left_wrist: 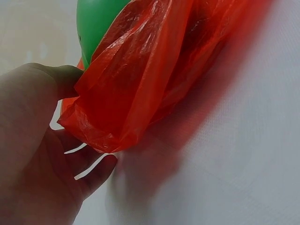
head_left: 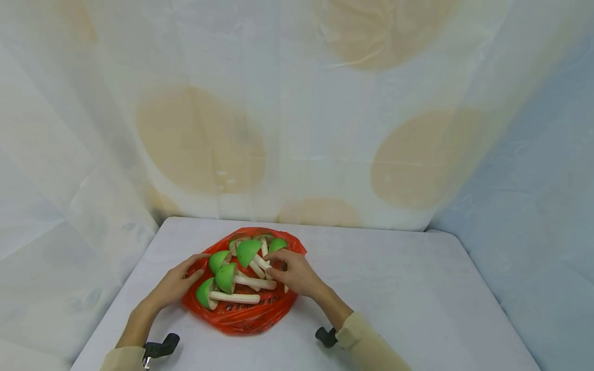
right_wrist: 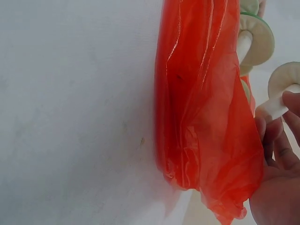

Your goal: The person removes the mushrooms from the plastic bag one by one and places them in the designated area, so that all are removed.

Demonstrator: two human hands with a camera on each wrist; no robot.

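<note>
1. On the white table, one red bag is lying open near the front edge, holding green-capped toy mushrooms.
2. Left hand is pinching the bag's left rim; its thumb and fingers are curling round the plastic.
3. Right hand is grasping a white mushroom stem over the bag.
4. Step in hand, as judged: handling one mushroom at the bag. The next move is calling for a steady bag and a firm stem grip.
5. Count: about six mushrooms showing, though some may be hidden.
</note>
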